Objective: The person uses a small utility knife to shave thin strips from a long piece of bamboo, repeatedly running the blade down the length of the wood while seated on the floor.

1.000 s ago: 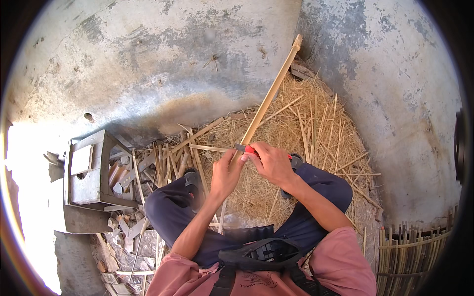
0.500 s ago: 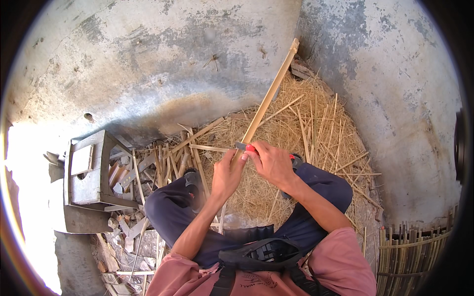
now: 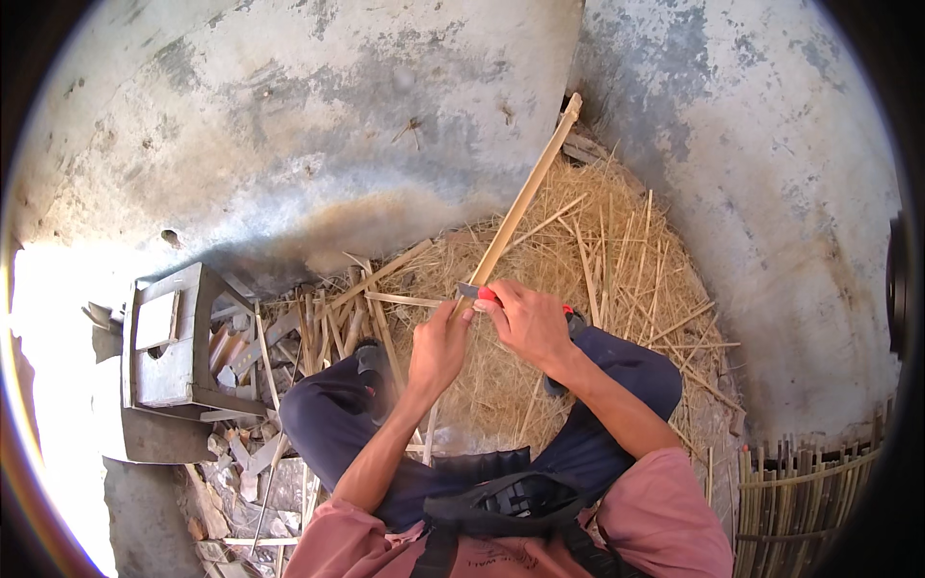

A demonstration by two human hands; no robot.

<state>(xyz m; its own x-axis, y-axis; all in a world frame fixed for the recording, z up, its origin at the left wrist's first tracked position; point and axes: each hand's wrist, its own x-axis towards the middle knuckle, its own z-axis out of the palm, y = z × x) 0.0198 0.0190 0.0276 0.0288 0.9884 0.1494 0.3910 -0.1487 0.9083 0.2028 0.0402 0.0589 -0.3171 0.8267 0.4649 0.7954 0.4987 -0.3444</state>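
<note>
A single head-worn fisheye view looks steeply down from close above the seated person's lap, facing a grey wall (image 3: 318,125); straw-strewn floor (image 3: 617,260) fills the middle, edges bending.

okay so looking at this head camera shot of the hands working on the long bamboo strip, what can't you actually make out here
- Knife: only a red handle end and a grey blade tip show; the right hand covers the rest.
- Bamboo strip: its lower stretch is hidden behind the left hand.
- Feet: mostly hidden by the forearms and the dark trousers.
- Bamboo fence: cut off by the picture's dark rim.
- Floor at far left: washed out by glare.
</note>
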